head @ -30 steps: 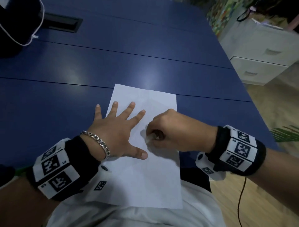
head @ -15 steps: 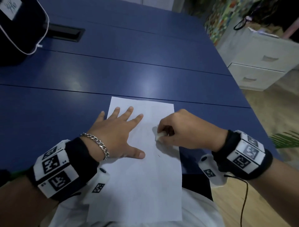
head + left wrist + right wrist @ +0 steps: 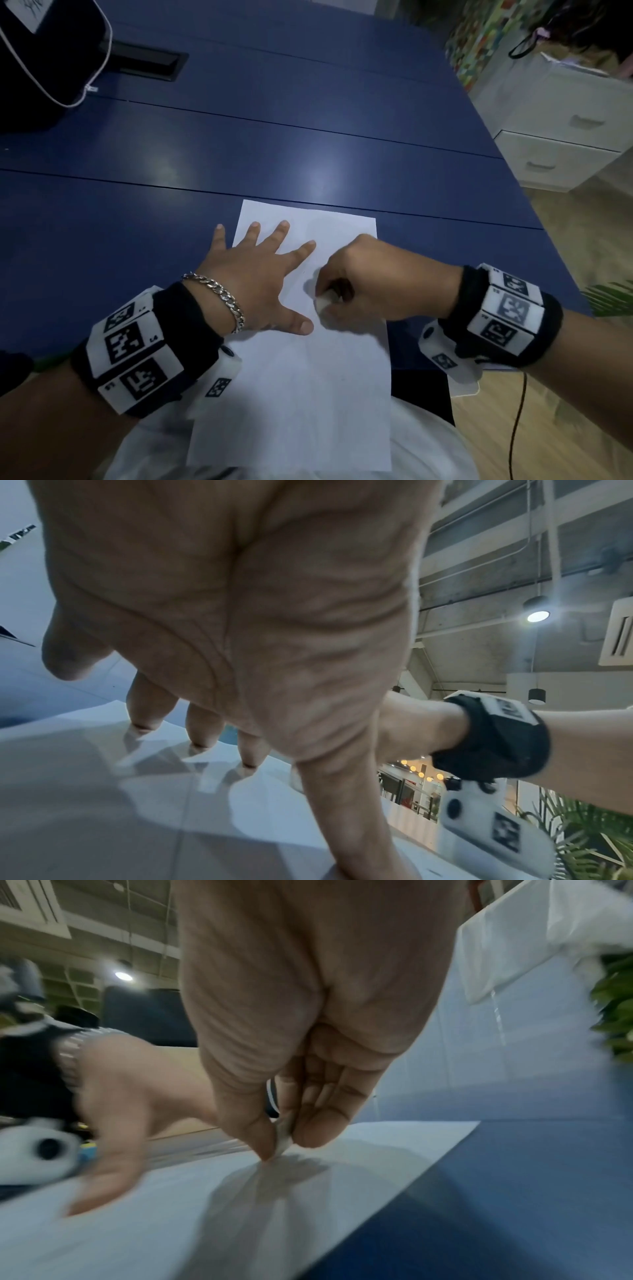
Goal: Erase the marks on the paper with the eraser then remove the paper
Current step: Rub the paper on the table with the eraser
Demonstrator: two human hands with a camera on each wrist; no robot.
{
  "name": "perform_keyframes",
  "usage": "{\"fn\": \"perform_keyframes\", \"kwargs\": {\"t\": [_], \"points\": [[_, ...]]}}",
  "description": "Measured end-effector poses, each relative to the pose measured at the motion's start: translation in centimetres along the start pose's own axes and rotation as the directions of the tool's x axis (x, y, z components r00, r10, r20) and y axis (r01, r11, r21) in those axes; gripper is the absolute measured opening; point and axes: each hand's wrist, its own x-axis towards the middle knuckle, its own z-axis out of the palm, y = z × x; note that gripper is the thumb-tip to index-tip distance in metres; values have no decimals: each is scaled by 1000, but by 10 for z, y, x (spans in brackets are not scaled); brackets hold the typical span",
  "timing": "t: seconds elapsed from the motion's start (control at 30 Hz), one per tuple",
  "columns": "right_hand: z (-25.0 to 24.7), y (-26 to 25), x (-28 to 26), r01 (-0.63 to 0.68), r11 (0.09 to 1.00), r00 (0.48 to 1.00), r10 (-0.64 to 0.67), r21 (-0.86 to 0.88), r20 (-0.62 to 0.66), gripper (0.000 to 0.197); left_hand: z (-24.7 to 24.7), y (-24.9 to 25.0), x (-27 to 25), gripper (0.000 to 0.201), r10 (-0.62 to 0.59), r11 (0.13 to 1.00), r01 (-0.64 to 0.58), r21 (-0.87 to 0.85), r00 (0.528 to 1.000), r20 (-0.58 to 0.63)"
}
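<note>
1. Right now, mid-rub: right hand (image 3: 370,284) curled tight, thumb and fingertips pinching a small white eraser (image 3: 322,303), tip pressed down onto the paper (image 3: 308,394).
2. Over on the other side, left hand (image 3: 253,284) spread flat, fingers straight and splayed, holding nothing, pinning the sheet; smallest finger off the edge, resting on the blue table (image 3: 308,120).
3. Seen from the right wrist: eraser (image 3: 284,1137) nearly hidden between thumb and fingers, only a thin sliver showing, touching the sheet just beside the left thumb.
4. Sheet lying lengthwise at the near edge of the table, lower end hanging over the edge above the lap.
5. Marks hard to make out; one or two faint specks below the hands in the head view, nothing clearer. Impossible to tell how much is left to rub out.
6. To do it well, probably: short, light strokes, rubbing away from the pinning hand so the sheet stays taut and doesn't buckle or tear.
7. Best to keep the flat palm close to the working spot, shifting it along as the eraser travels toward the overhanging end, where there is no support underneath.
8. Worth sliding the sheet further onto the table before tackling those lower specks.
</note>
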Motion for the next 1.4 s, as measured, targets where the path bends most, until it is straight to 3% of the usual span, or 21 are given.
{"fn": "perform_keyframes", "kwargs": {"t": [0.17, 0.23, 0.33, 0.4, 0.57, 0.63, 0.73, 0.8, 0.9, 1.0, 1.07, 1.23, 1.4], "points": [[-18, 36, 27, -147, 989, 958, 137, -20, -252, 12, 0, 0, 1, 131, -14, 1000, 14, 5, 1000, 16], [-14, 29, 23, -123, 992, 966, 113, -25, -232, 12, -1, 0, 2, 132, -19, 1000, 19, 1, 1000, 16], [-2, 3, 5, 3, 999, 999, -4, -43, -41, 16, 0, 0, 2, 133, -14, 1000, 14, 2, 1000, 7], [-2, 0, 4, 19, 999, 999, -17, -49, 39, 18, 1, 1, 2, 133, -12, 1000, 12, 11, 1000, -2], [-20, 32, 26, -108, 992, 968, 92, -59, -233, 13, -1, 0, 2, 132, -19, 1000, 19, 12, 1000, 19], [-14, 28, 20, -91, 996, 974, 84, -24, -212, 10, -1, -1, 1, 133, -12, 1000, 12, 7, 1000, 16], [-4, 17, -2, -52, 997, 996, 56, 58, -69, 12, -2, -2, 1, 134, 6, 1000, -6, -12, 1000, 5], [-9, 29, -16, -75, 996, 984, 83, 56, -155, 12, -2, -3, 0, 135, 15, 999, -15, -32, 1000, -2], [-22, 59, -37, -197, 972, 916, 230, 130, -329, 8, -8, -2, -12, 112, 50, 999, -49, 12, 996, -80], [-29, 73, -56, -275, 941, 865, 331, 196, -376, 7, -13, 4, -42, 73, 91, 994, -97, -42, 987, -134], [-31, 71, -63, -279, 938, 854, 340, 206, -394, 7, -9, 8, -65, 63, 105, 988, -116, -100, 989, -105], [-23, 53, -52, -204, 969, 923, 238, 141, -302, 6, 6, 13, -73, 82, 67, 998, -65, -25, 995, 68], [-2, 47, -35, -189, 982, 949, 186, 13, -255, 12, -4, 7, -52, 74, 58, 998, -56, -23, 992, 112]]}}
